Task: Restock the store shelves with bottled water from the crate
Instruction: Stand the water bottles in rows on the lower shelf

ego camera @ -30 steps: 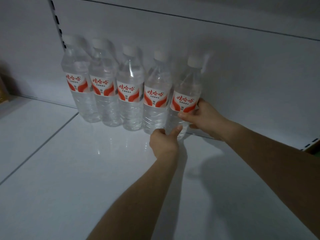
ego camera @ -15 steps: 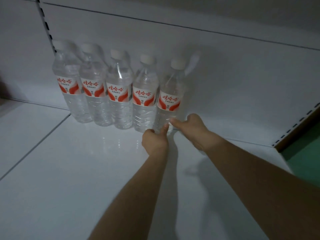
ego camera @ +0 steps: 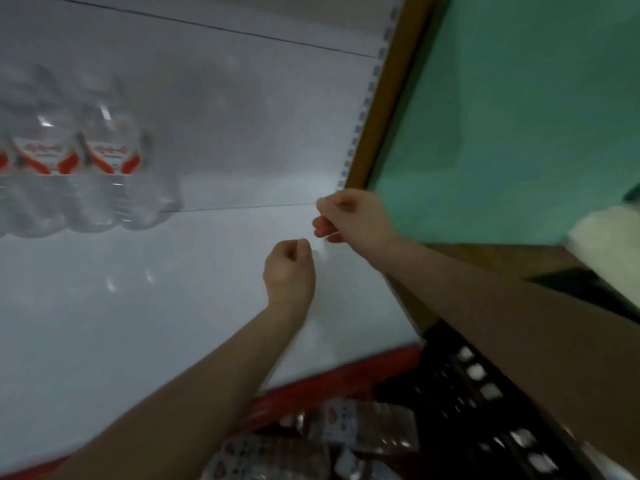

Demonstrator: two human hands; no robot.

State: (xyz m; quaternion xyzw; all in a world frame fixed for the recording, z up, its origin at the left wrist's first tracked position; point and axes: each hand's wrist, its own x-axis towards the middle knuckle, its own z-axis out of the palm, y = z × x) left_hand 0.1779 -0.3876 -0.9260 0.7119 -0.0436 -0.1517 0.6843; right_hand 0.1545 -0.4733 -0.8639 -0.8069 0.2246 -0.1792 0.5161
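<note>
Risk of striking the red shelf edge (ego camera: pixel 332 379) or fumbling bottles (ego camera: pixel 360 427) in the crate (ego camera: pixel 485 393) at lower right, with left hand (ego camera: pixel 289 268) and right hand (ego camera: pixel 349 216) both curled, empty.

bottles (ego camera: pixel 69 188) blurred, cut at L, crate (ego camera: pixel 450 393) blurry

On the right we see a large green wall (ego camera: pixel 519 116), plain and a little blurred. Along its left edge runs a brown wooden frame (ego camera: pixel 391 98), slanting from the top of the picture down toward the middle. Under the green wall lies a brown strip (ego camera: pixel 502 258), floor or ledge, we cannot tell which, with a dark patch (ego camera: pixel 581 285) just below it. At the far right edge a pale whitish object (ego camera: pixel 609 244) overlaps the wall's lower corner, too blurred for us to name.
</note>
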